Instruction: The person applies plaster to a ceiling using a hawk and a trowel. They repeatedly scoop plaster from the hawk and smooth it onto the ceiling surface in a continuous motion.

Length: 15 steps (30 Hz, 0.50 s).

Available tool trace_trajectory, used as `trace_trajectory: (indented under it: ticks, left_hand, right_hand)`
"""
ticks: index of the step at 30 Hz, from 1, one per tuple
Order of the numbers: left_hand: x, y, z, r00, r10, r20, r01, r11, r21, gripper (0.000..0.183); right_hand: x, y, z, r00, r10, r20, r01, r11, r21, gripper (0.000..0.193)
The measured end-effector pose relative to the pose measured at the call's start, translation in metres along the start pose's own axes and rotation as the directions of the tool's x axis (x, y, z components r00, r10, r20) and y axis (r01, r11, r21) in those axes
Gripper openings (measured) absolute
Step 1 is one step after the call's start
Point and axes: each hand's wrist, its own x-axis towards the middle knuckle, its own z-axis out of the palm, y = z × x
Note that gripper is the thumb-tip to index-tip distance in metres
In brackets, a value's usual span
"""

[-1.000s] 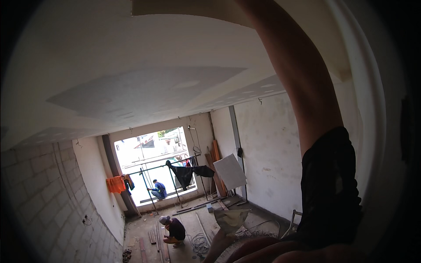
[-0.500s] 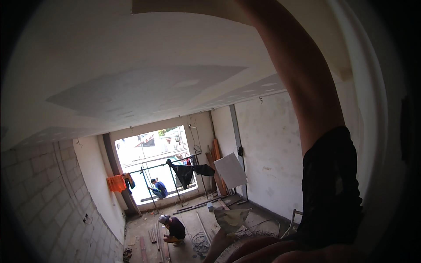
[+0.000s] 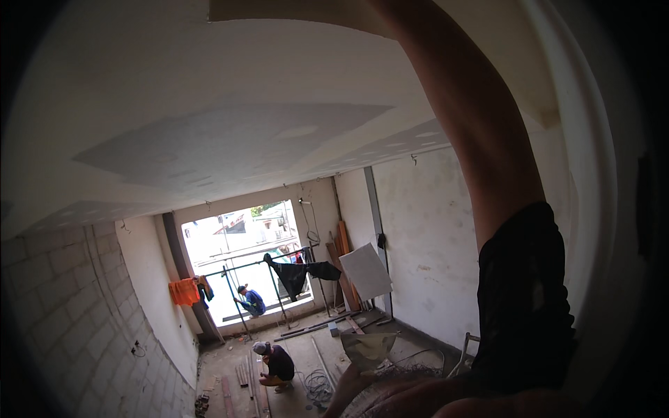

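My right arm [image 3: 481, 125], in a black sleeve, reaches steeply up toward the ceiling. Its hand lies beyond the top edge of the picture. Beside the forearm, a flat tan sheet-like piece [image 3: 300, 15] with a straight edge lies against or just under the ceiling; what grips it cannot be seen. Low in the picture, my left hand [image 3: 411, 398] is closed, dark and partly cut off by the lower edge. A putty knife [image 3: 368, 350] with a wide, greyish-beige blade sticks up from its fingers. Pale, rough material shows around the fingers.
The ceiling [image 3: 230, 139] has grey patches. Below, one person [image 3: 279, 364] squats on the floor near planks and coiled cable [image 3: 318, 387]; another [image 3: 251, 301] crouches by the window opening. Clothes hang on a pipe rail [image 3: 244, 265]. A pale board [image 3: 366, 272] leans at right.
My raised right arm has shifted very slightly to the left. The crouching people and the putty knife stay almost as they were.
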Motion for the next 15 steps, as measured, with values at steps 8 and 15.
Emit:
trace_trajectory:
  ticks: [8,15]
  left_hand:
    - [-0.001,0.003,-0.001,1.000,-0.019,-0.010,0.019,1.000,-0.020,0.050]
    - [-0.004,0.007,-0.002,0.999,-0.041,-0.014,0.041,0.998,-0.048,0.048]
  right_hand:
    - [-0.005,-0.006,-0.016,0.998,0.060,-0.031,-0.059,0.998,0.032,0.041]
    - [-0.012,0.011,-0.028,0.998,0.018,-0.062,-0.015,0.999,0.046,0.039]
